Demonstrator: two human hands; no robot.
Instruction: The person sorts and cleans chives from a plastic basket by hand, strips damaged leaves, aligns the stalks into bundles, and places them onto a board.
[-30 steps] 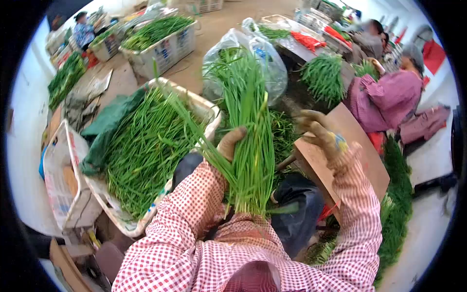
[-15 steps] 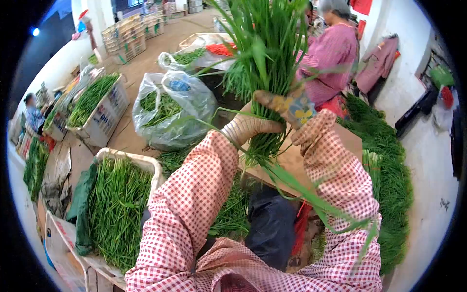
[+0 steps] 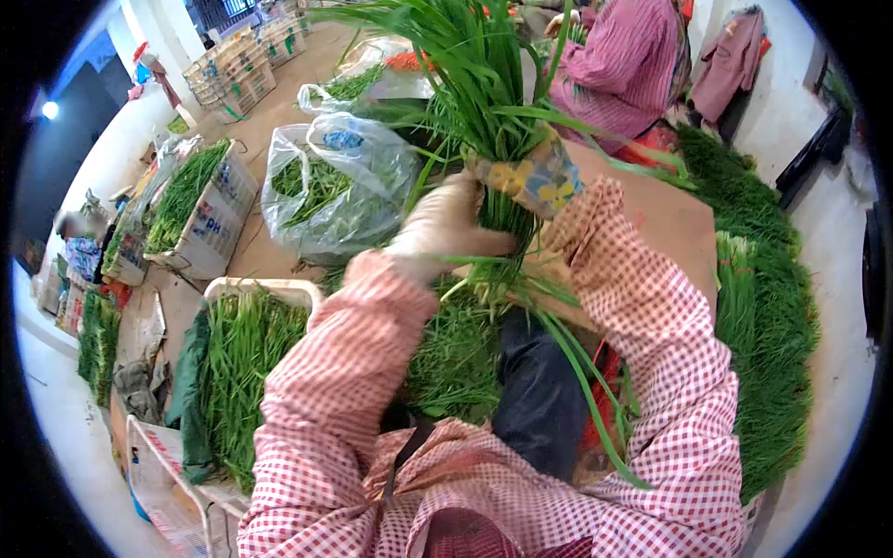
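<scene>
A thick bunch of long green chives [image 3: 479,70] stands upright before me, its leaves fanning out at the top. My right hand [image 3: 537,177], in a floral-patterned glove, is closed around the middle of the bunch. Just below and to the left, my left hand [image 3: 448,219], in a pale glove, grips the lower stems with the thumb across the front; it is somewhat blurred. Several loose leaves [image 3: 581,372] dangle under the hands toward my lap. Behind the bunch lies a brown board [image 3: 651,223].
A white crate [image 3: 265,288] of chives stands at my left, near a clear plastic bag [image 3: 349,191] of greens. Piled chives [image 3: 767,344] line the right wall. A person in a pink striped top [image 3: 628,70] sits ahead; stacked crates [image 3: 233,74] stand farther back.
The bunch and both hands have come slightly lower, and its top leaves now bend more to the left. My view has tilted down a little.
</scene>
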